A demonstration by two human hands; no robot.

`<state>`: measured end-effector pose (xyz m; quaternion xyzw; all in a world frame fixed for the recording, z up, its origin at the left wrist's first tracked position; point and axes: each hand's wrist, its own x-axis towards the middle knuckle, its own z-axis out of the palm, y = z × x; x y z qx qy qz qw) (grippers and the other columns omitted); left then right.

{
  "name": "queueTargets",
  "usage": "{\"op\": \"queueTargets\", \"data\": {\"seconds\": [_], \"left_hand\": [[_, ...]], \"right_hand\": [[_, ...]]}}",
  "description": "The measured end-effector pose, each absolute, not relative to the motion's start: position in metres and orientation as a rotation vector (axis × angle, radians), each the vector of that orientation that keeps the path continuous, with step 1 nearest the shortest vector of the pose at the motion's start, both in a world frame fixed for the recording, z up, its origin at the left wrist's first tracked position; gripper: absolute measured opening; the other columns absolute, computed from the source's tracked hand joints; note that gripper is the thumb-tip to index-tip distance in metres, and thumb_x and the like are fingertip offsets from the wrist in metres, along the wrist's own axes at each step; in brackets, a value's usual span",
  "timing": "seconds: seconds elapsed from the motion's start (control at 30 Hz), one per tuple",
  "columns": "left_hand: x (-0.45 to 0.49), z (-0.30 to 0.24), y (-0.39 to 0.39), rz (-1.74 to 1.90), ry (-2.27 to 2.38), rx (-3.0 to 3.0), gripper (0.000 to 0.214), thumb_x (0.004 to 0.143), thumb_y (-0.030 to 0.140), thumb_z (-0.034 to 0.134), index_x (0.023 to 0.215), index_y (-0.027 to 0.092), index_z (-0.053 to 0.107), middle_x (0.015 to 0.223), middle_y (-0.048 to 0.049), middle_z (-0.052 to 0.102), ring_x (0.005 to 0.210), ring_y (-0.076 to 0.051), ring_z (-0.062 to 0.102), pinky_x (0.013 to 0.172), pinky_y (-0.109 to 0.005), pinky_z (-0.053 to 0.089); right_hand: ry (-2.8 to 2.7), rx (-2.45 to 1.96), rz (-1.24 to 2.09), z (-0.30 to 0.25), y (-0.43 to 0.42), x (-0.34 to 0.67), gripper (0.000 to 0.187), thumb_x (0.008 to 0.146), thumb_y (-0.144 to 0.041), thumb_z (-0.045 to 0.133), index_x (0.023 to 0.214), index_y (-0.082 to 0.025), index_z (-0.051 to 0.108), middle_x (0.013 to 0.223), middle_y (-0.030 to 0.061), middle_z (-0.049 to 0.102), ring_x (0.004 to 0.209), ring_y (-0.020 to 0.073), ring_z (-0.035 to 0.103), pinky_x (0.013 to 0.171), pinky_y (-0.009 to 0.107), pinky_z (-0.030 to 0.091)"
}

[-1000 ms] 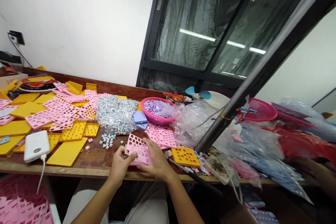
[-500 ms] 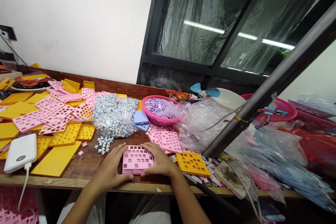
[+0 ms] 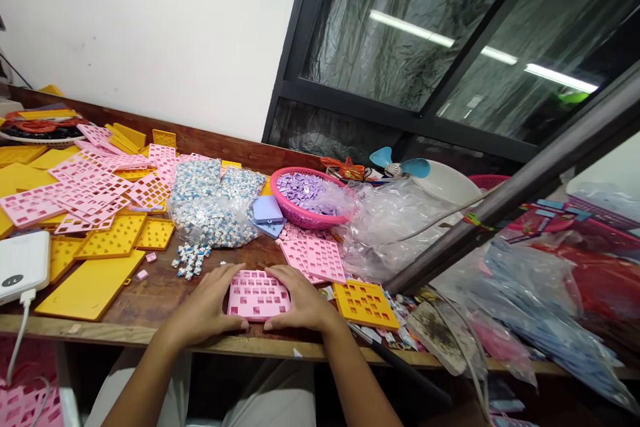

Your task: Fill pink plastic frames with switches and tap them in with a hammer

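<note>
A pink plastic grid plate [image 3: 258, 293] with square holes lies flat on the wooden table [image 3: 165, 293] near its front edge. My left hand [image 3: 205, 307] curls round the plate's left side and my right hand [image 3: 300, 300] round its right side, thumbs and fingers pressed on its edges. A clear bag of small white and blue parts [image 3: 210, 203] sits just behind, with loose ones [image 3: 189, 260] spilled beside my left hand.
Pink grid plates [image 3: 85, 183] and yellow plates [image 3: 90, 283] cover the left of the table. A white power bank [image 3: 20, 267] lies at far left. A pink basket of lilac pieces [image 3: 305, 197], more pink plates [image 3: 315, 257], a yellow plate [image 3: 365, 303] and plastic bags [image 3: 400, 220] fill the right.
The pink plate was held tilted up in both hands; it now lies flat on the table with both hands clasping its sides. The camera has tipped to the right.
</note>
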<state>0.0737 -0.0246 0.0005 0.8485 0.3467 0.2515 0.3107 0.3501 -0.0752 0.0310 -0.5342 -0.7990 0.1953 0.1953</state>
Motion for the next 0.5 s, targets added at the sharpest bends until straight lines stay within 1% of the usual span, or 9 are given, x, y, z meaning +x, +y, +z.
{"op": "queueTargets", "data": {"seconds": [0.13,0.23,0.37,0.5], "left_hand": [[0.0768,0.0033,-0.023,0.649,0.861,2.235,0.095,0.072,0.048,0.083,0.154,0.028,0.04,0.157,-0.0125,0.042,0.146,-0.035,0.037,0.121,-0.05,0.031],[0.0776,0.0049,-0.0226,0.63,0.85,2.223,0.093,0.074,0.046,0.081,0.154,0.025,0.037,0.158,-0.0128,0.041,0.146,-0.034,0.036,0.122,-0.049,0.03],[0.0776,0.0068,-0.0228,0.624,0.814,2.246,0.094,0.073,0.043,0.082,0.154,0.026,0.037,0.155,-0.0113,0.042,0.145,-0.032,0.038,0.121,-0.046,0.032],[0.0773,0.0075,-0.0253,0.662,0.82,2.28,0.093,0.071,0.043,0.083,0.151,0.028,0.039,0.149,-0.011,0.047,0.14,-0.033,0.041,0.117,-0.047,0.036]], "right_hand": [[-2.246,-1.523,0.589,0.0295,-0.0753,0.3539,0.109,0.058,-0.069,0.088,0.148,-0.021,0.048,0.147,0.015,0.049,0.136,0.0353,0.045,0.117,0.049,0.035],[-2.232,-1.545,0.602,0.0294,-0.0748,0.3542,0.11,0.057,-0.069,0.088,0.147,-0.02,0.048,0.146,0.0155,0.048,0.135,0.0345,0.045,0.117,0.048,0.036],[-2.234,-1.543,0.602,0.0277,-0.074,0.3542,0.111,0.055,-0.07,0.089,0.144,-0.019,0.048,0.144,0.0151,0.048,0.133,0.0337,0.046,0.115,0.047,0.037],[-2.241,-1.516,0.616,0.025,-0.0738,0.3548,0.107,0.056,-0.066,0.09,0.143,-0.02,0.048,0.141,0.014,0.049,0.131,0.0326,0.048,0.114,0.047,0.039]]}}
